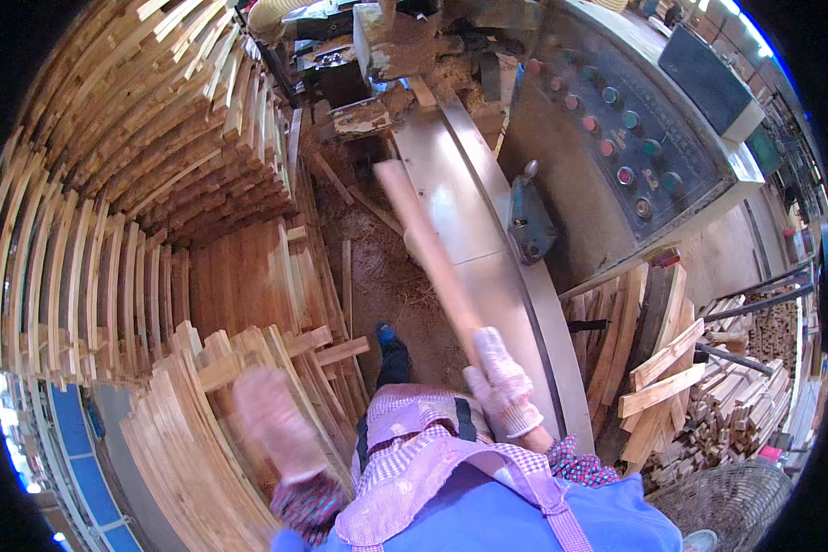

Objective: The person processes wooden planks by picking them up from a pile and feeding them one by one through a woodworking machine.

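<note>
My right hand, in a pale knitted glove, is closed around the near end of a wooden strip. The strip slants away to the far left, over the edge of a smooth metal machine bed; whether it touches the bed I cannot tell. My left hand, gloved too, is smeared by motion and its fingers do not show clearly. It is over or beside a stack of long wooden boards on my left.
Tall piles of wooden strips rise at the far left. A control panel with coloured buttons stands right of the bed. A sawdust-covered machine head is at the far end. More wood leans at right, near a wire basket.
</note>
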Action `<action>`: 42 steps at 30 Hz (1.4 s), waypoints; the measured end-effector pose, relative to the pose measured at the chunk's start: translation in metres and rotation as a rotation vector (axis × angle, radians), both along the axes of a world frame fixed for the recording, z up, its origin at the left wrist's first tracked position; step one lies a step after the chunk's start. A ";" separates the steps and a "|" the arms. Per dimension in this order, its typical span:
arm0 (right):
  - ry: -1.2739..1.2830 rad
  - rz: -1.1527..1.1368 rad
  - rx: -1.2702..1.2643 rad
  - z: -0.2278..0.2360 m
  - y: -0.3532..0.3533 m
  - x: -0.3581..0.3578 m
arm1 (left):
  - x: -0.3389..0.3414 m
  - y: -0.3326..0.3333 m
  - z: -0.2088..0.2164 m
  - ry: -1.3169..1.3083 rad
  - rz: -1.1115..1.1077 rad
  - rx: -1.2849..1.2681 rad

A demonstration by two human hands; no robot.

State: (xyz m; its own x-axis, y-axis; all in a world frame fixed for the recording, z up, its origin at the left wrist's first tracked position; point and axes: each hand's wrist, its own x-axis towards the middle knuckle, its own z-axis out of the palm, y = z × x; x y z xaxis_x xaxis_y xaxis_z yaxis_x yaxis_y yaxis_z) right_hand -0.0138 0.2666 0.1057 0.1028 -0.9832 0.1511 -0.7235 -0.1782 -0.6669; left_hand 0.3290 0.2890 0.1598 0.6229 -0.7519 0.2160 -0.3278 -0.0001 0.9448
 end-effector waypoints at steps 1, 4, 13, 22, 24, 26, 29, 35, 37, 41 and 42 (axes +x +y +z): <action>0.154 -0.059 0.046 -0.005 0.000 -0.007 | 0.034 0.037 -0.003 0.211 0.083 -0.032; 0.563 -0.082 -0.056 -0.025 -0.034 -0.018 | 0.100 0.088 -0.003 1.430 0.438 -0.395; 0.606 0.001 -0.345 -0.065 -0.382 0.004 | 0.116 0.080 -0.045 1.513 0.631 -1.340; -0.414 0.150 -0.089 -0.036 -0.386 0.074 | -0.091 0.011 0.014 0.818 0.132 -0.412; -0.659 0.559 0.232 0.043 -0.284 0.077 | -0.091 -0.006 0.017 0.958 0.003 -0.429; -0.493 1.050 0.040 0.086 -0.202 0.056 | -0.088 -0.035 0.014 1.045 -0.251 -0.493; -0.139 0.935 0.187 0.082 -0.108 0.040 | -0.108 -0.074 0.023 1.122 -0.319 -0.275; -0.214 0.072 0.361 0.038 0.002 0.010 | -0.109 -0.122 -0.083 0.886 -0.277 0.100; -0.031 -0.119 0.269 0.011 -0.004 -0.006 | -0.127 -0.137 -0.051 0.919 -0.337 0.128; 0.648 -0.176 -0.062 -0.040 -0.080 -0.007 | -0.126 -0.133 -0.070 0.995 -0.352 0.195; 0.708 -0.139 -0.122 -0.037 -0.122 -0.004 | -0.124 -0.130 -0.073 0.992 -0.346 0.238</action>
